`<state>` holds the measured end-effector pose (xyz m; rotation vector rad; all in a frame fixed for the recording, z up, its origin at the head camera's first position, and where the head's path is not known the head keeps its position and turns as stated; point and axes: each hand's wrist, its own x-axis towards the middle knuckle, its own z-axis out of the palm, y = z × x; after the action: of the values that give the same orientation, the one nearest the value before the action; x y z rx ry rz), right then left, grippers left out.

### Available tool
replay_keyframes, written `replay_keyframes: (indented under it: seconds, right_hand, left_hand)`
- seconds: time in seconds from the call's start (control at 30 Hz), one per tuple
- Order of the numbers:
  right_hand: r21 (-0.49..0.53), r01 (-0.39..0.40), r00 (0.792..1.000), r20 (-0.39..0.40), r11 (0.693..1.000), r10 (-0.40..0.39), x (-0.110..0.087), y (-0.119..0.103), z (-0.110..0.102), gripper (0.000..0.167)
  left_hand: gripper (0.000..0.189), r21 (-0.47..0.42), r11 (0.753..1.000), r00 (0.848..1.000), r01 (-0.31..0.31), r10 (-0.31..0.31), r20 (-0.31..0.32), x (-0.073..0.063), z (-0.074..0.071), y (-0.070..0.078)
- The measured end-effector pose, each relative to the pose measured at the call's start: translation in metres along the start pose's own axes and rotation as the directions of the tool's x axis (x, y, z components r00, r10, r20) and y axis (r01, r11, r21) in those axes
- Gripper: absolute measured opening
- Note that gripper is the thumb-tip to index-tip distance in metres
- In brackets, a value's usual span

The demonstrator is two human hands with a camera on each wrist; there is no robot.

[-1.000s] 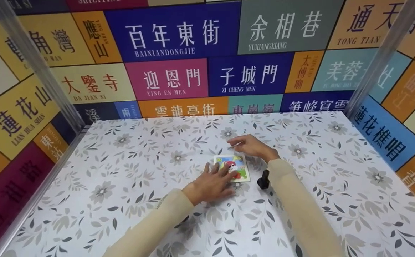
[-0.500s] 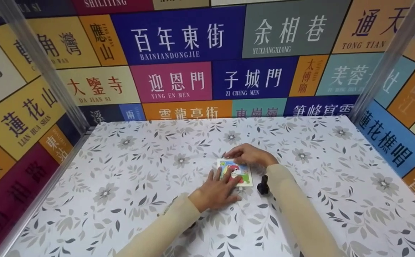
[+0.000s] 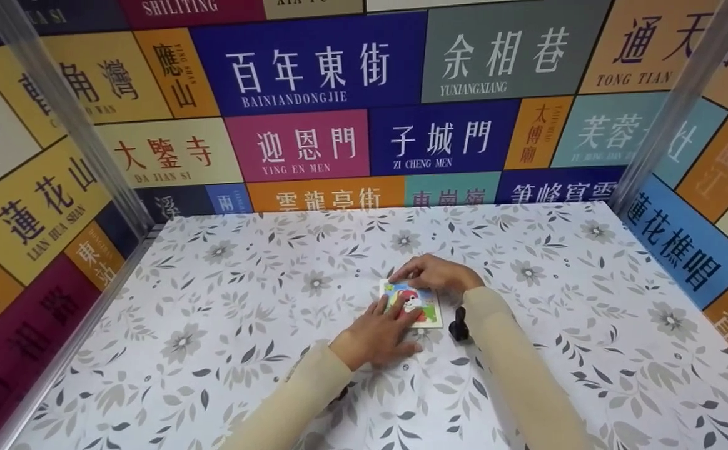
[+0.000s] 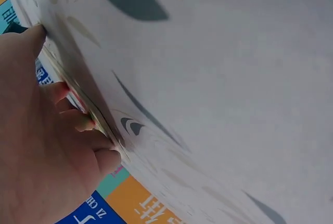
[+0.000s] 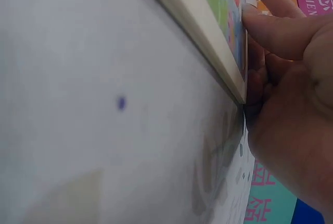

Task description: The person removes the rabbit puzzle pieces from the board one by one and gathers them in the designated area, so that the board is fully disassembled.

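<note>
A small square picture board (image 3: 429,312) with a pale rim lies flat on the cloth, showing a red-and-white cartoon figure. My left hand (image 3: 379,337) rests on its left part, fingers spread and fairly straight over the picture. At the far edge is my right hand (image 3: 438,273), its thumb on the top of the picture. The right wrist view has the board's thick pale side (image 5: 192,18), with the right hand's (image 5: 291,94) thumb at its edge and other fingers curled behind it. Seen edge-on in the left wrist view, the board is mostly behind the left hand (image 4: 52,135).
A white tablecloth (image 3: 245,350) with grey flowers and leaves covers the table. Colourful sign panels (image 3: 308,69) stand behind and at both sides. Clear upright posts (image 3: 98,144) rise at the back corners. A black device (image 3: 459,326) is at the right wrist.
My right hand has come down and nearer, from above and beyond the board to its far edge. The left hand stays on the picture. Over the last half second little moves.
</note>
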<state>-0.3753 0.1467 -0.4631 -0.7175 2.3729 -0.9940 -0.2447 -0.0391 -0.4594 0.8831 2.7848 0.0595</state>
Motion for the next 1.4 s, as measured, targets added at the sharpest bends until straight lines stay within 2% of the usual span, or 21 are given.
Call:
replay_keyframes:
  seconds: [0.27,0.43,0.57,0.77,1.03,1.4]
  right_hand:
    - [0.015,0.034,0.999,0.030,0.999,-0.035,-0.003,-0.002,0.001,0.042]
    - [-0.017,0.052,0.998,0.041,0.998,-0.052,-0.003,-0.005,-0.004,0.046]
    - [-0.012,0.035,0.999,0.041,0.999,-0.034,-0.003,-0.007,-0.005,0.047]
    - [0.017,-0.005,1.000,0.028,1.000,0.004,-0.001,-0.004,-0.001,0.046]
    - [0.079,-0.028,0.999,0.027,0.997,0.026,-0.001,-0.003,0.001,0.049]
    - [0.144,-0.015,0.998,0.055,0.989,0.008,-0.002,0.001,-0.001,0.048]
  left_hand:
    - [0.070,-0.125,0.988,0.991,0.089,-0.076,0.107,0.001,-0.008,0.001]
    - [0.070,-0.195,0.974,0.987,0.117,-0.091,0.135,0.002,-0.012,0.001]
    - [0.071,-0.236,0.962,0.983,0.138,-0.104,0.153,0.004,-0.014,0.002]
    - [0.071,-0.267,0.949,0.980,0.166,-0.130,0.147,0.004,-0.012,0.004]
    - [0.070,-0.283,0.946,0.984,0.157,-0.126,0.125,0.006,-0.009,0.004]
    - [0.070,-0.287,0.945,0.982,0.157,-0.118,0.147,0.007,-0.009,0.002]
